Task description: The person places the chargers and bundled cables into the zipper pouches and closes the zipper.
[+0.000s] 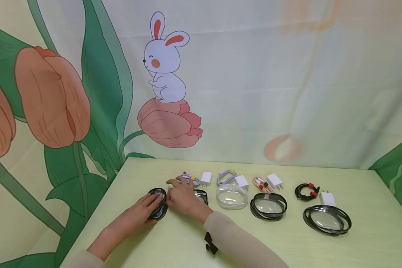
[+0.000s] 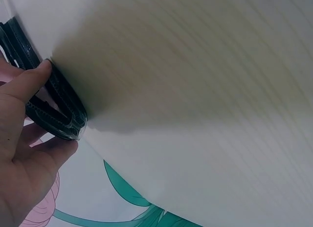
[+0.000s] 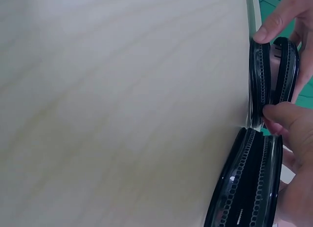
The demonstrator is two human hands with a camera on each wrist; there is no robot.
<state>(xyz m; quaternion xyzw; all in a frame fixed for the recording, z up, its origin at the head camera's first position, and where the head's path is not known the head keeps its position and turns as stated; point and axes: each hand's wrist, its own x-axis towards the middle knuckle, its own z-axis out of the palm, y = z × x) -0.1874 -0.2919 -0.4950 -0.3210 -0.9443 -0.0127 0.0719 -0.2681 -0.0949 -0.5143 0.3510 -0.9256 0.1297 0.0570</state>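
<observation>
Toward the table's left side stands a small round clear zip pouch (image 1: 158, 212) with black trim. My left hand (image 1: 137, 214) holds it, thumb on one side and fingers on the other. My right hand (image 1: 184, 199) pinches the pouch's near end; the thumb (image 3: 276, 112) lies on the black zip edge. In the right wrist view the pouch (image 3: 260, 80) gapes between its zip edges, and a pale thing with small prongs shows inside. A second black-trimmed pouch (image 1: 202, 195) sits under my right wrist, partly hidden.
To the right stand a white-trimmed pouch (image 1: 232, 196) and black-trimmed pouches (image 1: 268, 206), (image 1: 327, 219). Behind them lie white charger plugs (image 1: 206, 178) and coiled cables: purple (image 1: 226, 178), pink (image 1: 262, 185), black (image 1: 306, 191). A printed cloth (image 1: 241, 93) hangs behind the table.
</observation>
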